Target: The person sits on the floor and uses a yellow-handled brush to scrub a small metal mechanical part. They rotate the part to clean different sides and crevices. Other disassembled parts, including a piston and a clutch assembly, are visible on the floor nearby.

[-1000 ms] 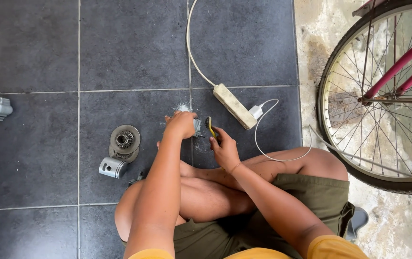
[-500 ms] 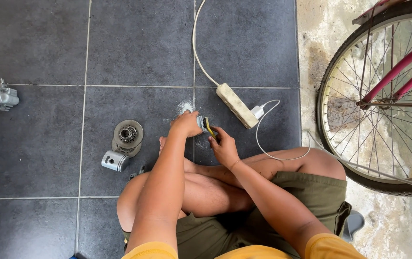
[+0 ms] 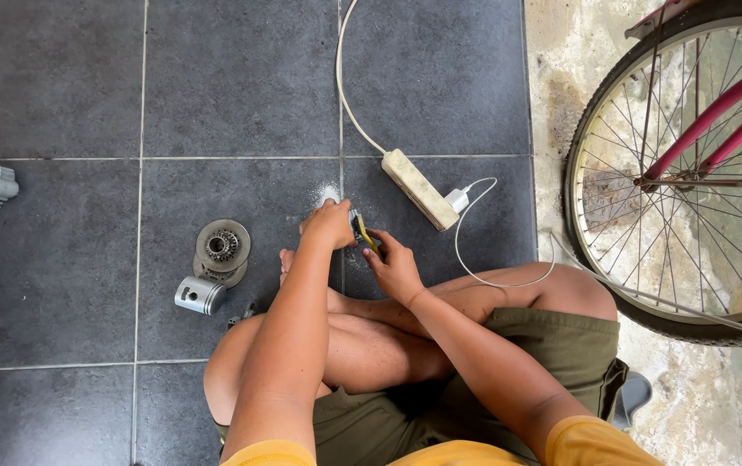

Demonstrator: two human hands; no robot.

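Left hand (image 3: 330, 224) is curled closed over a small part on the floor tile (image 3: 242, 78); the part itself is hidden. Right hand (image 3: 395, 267) pinches a thin yellow-handled tool (image 3: 365, 233), tip at the part: probably light, stiff, best held mid-handle. Piston (image 3: 200, 294) and sprocket (image 3: 222, 248) lie at 9 o'clock, the cream power strip (image 3: 420, 188) at 2 o'clock. No labels are legible.
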